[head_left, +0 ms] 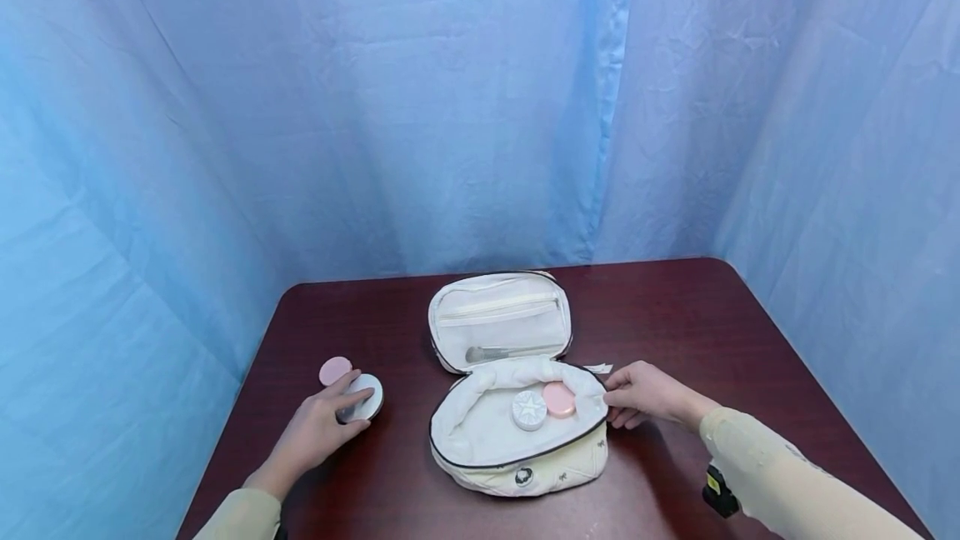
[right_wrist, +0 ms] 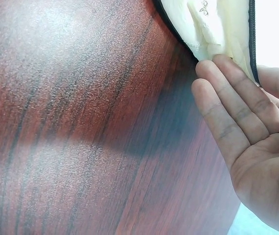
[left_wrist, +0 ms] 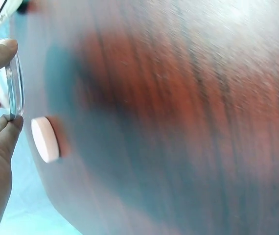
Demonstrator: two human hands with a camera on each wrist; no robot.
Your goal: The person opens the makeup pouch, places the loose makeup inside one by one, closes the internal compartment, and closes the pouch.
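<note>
My left hand [head_left: 318, 432] grips a round white compact [head_left: 371, 390] by its edge, thumb on one side and fingers on the other. In the left wrist view the clear rim of the compact [left_wrist: 15, 88] shows, held above the tabletop. Just beyond it lies a small pink disc [head_left: 335, 370]. At the right end of an unzipped cream cosmetic bag [head_left: 517, 477], my right hand [head_left: 648, 394] pinches the rim between thumb and fingers. Inside the bag lie a white round case [head_left: 528, 411] with a star on top and a pink round case [head_left: 559, 399].
The bag's lid [head_left: 498, 315] lies folded back, with a makeup brush [head_left: 510, 352] along its lower edge. A white tag [head_left: 598, 369] sticks out by the hinge. Blue curtains [head_left: 465, 107] stand round the dark wooden table [head_left: 660, 307].
</note>
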